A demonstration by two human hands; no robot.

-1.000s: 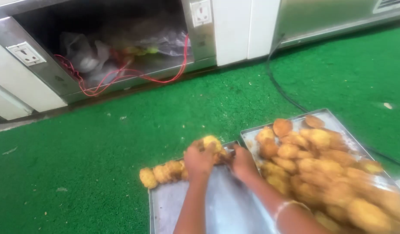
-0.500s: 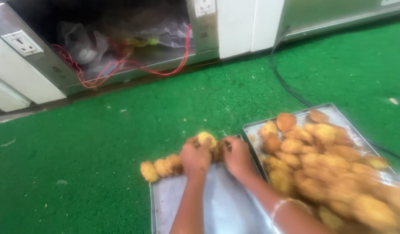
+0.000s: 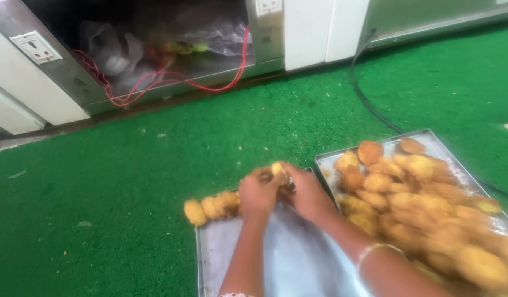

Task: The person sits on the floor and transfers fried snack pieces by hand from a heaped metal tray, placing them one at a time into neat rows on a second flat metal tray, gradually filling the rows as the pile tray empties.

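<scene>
Fried patty [image 3: 277, 168], golden, sits pinched between my left hand [image 3: 258, 193] and right hand [image 3: 304, 192], above the near steel tray [image 3: 290, 264]. Beside them I see a patty row [image 3: 212, 205]; rightward, a heaped tray [image 3: 430, 144]; beyond, green matting [image 3: 155, 159].

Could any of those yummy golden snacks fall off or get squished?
Maybe. The row of golden fried snacks sits right at the far edge of the near tray, so a nudge could roll one onto the green mat. The left hand and right hand crowd one snack, which might crumble. The heaped tray could spill.
</scene>
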